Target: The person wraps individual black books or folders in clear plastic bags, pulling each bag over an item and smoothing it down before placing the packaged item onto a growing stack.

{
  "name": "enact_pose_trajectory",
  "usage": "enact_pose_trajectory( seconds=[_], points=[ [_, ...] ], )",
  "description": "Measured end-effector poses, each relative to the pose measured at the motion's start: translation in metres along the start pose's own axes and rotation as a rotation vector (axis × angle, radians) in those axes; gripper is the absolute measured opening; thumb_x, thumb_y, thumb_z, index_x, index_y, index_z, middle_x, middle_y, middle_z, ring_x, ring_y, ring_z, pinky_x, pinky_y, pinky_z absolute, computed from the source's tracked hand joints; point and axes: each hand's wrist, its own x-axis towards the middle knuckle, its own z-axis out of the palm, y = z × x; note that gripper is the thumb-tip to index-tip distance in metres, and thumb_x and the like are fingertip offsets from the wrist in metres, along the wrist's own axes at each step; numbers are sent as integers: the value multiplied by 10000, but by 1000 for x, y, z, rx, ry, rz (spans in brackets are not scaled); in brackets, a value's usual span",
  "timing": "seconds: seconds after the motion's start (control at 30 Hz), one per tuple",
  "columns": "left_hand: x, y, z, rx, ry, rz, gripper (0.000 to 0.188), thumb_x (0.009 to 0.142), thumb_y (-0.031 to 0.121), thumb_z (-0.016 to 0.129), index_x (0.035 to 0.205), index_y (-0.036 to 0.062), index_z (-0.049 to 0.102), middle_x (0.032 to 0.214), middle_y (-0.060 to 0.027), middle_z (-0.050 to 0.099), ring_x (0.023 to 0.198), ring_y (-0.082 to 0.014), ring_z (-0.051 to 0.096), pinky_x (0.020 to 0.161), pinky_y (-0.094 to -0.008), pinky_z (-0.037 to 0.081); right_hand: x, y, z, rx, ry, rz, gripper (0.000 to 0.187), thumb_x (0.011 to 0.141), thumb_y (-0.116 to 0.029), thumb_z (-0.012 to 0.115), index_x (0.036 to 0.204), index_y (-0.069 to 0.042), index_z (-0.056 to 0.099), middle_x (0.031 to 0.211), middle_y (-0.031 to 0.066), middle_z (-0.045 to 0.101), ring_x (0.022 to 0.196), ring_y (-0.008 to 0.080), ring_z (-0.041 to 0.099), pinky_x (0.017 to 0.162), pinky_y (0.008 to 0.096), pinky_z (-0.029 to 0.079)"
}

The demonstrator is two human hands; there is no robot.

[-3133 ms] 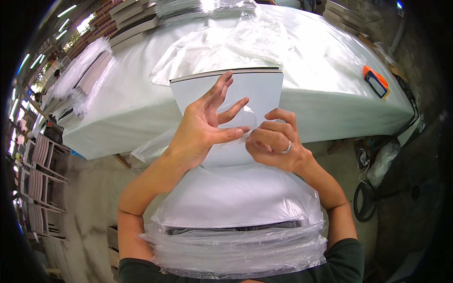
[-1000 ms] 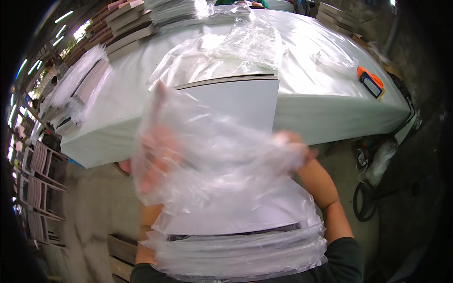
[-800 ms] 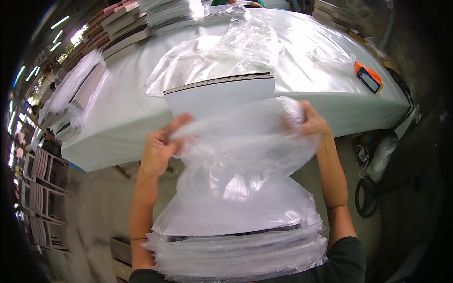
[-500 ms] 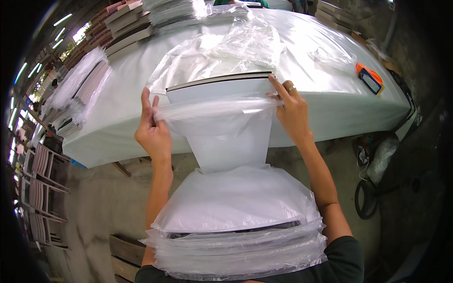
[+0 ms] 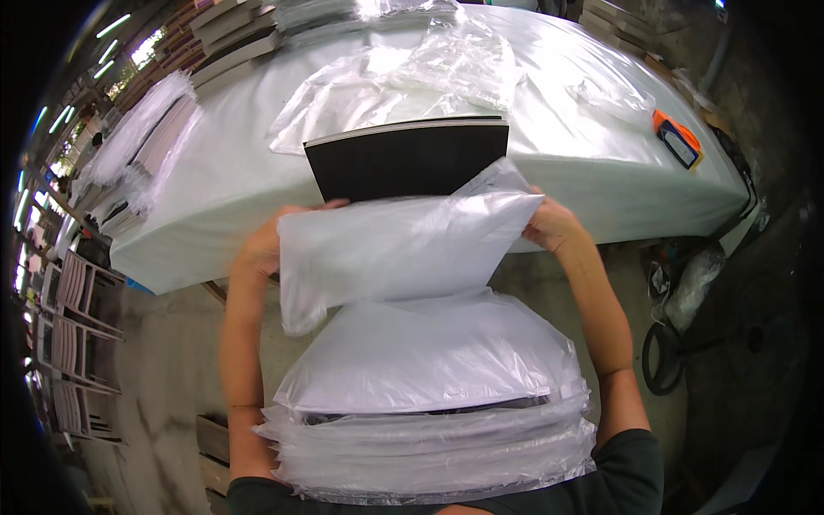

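Note:
A clear plastic bag (image 5: 395, 245) hangs between my two hands, blurred a little by motion. My left hand (image 5: 279, 230) is closed on its left side, most of the fingers hidden behind the film. At the bag's upper right corner, my right hand (image 5: 554, 223) pinches the film. Just beyond, a flat black panel with a pale edge (image 5: 403, 159) stands tilted against the table's near edge, its lower part covered by the bag. Closer to my body lies a stack of plastic-wrapped flat items (image 5: 429, 360).
Loose clear plastic bags (image 5: 429, 73) lie on the cloth-covered table (image 5: 215, 189). An orange and blue object (image 5: 678, 142) rests at its right. Wrapped stacks (image 5: 150, 142) stand at the left, near chairs (image 5: 81, 335). A dark ring-shaped part (image 5: 665, 359) is low on the right.
Both hands have come down toward me, drawing the bag lower. The panel now shows a black face above the film, where a pale face showed before.

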Motion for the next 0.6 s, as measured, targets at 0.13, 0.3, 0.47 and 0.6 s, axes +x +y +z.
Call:
enact_pose_trajectory(
  seconds=[0.13, 0.3, 0.47, 0.6],
  points=[
    [-1, -23, 5, -260, 114, 145, 500, 811, 57, 549, 1292, -10, 430, 1258, -139, 513, 1133, -212, 509, 865, -314, 443, 14, 22, -19, 376, -192, -54, 490, 717, 47, 516, 1203, 25, 459, 1071, 96, 574, 987, 173, 569, 855, 293, 456],
    [0, -49, 14, -622, 442, 453, 474, 834, 102, 529, 1286, -1, 429, 1244, -137, 516, 1134, -234, 503, 899, -348, 431, -10, -16, -1, 553, -614, -306, 560, 651, 75, 458, 1210, 39, 435, 1087, 117, 563, 1028, 198, 551, 913, 335, 427],
    [28, -132, 52, -886, 543, 376, 453, 858, 147, 510, 1281, 8, 428, 1231, -135, 519, 1136, -256, 496, 933, -383, 418, 21, 35, -13, 474, -181, 5, 510, 749, -59, 585, 1244, -87, 463, 1174, 53, 541, 1039, 215, 547, 909, 393, 435],
    [19, -147, 41, -926, 554, 251, 439, 877, 183, 494, 1277, 16, 427, 1220, -133, 522, 1137, -273, 491, 961, -411, 408, 26, 50, -27, 491, -257, 56, 516, 754, -52, 572, 1253, -101, 453, 1168, 51, 543, 1043, 222, 546, 914, 404, 433]
  ],
)
